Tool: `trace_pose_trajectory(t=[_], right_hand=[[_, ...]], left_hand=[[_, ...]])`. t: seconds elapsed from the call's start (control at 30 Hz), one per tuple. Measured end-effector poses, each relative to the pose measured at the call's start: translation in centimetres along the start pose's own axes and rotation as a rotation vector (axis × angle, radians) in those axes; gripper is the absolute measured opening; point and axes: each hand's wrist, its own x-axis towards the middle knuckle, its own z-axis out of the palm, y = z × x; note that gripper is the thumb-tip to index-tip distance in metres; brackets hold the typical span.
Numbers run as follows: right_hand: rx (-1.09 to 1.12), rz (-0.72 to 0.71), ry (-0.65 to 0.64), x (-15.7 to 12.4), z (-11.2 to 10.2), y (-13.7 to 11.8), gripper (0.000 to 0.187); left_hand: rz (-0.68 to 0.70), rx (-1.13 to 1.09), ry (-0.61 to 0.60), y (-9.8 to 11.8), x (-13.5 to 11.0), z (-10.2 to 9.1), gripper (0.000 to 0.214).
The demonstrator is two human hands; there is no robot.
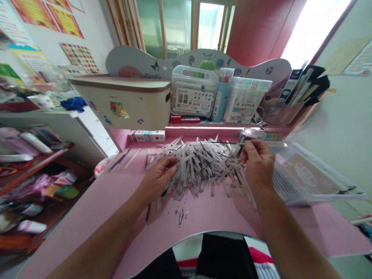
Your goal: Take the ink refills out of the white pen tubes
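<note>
A large heap of white pen barrels and thin black refills [203, 166] lies on the pink desk [110, 209]. My left hand [159, 176] rests on the heap's left edge, its fingers curled over a few white barrels. At the heap's right side my right hand [257, 162] is raised a little and pinches a thin black refill [223, 143] that stretches to the left above the pile.
A clear plastic tray [316, 178] lies to the right of the heap. Marker boxes [194, 91] and a pen cup [221, 99] stand on the back shelf, and a cream cabinet [124, 102] hangs at the left. A few loose refills [122, 159] lie on the desk at the left.
</note>
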Motion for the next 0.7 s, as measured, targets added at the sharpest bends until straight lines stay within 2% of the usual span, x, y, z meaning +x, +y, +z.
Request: trace_pose_trajectory(t=[0.1, 0.3, 0.7], right_hand=[[0.138, 0.041, 0.021, -0.2, 0.3, 0.0, 0.022], [0.266, 0.117, -0.07, -0.6, 0.9, 0.1, 0.02], [0.23, 0.11, -0.101, -0.8, 1.0, 0.2, 0.02]], left_hand=[[0.074, 0.143, -0.016, -0.2, 0.0, 0.0, 0.021], [0.114, 0.223, -0.048, 0.0, -0.1, -0.1, 0.02], [0.15, 0.256, -0.045, 0.8, -0.1, 0.0, 0.018]])
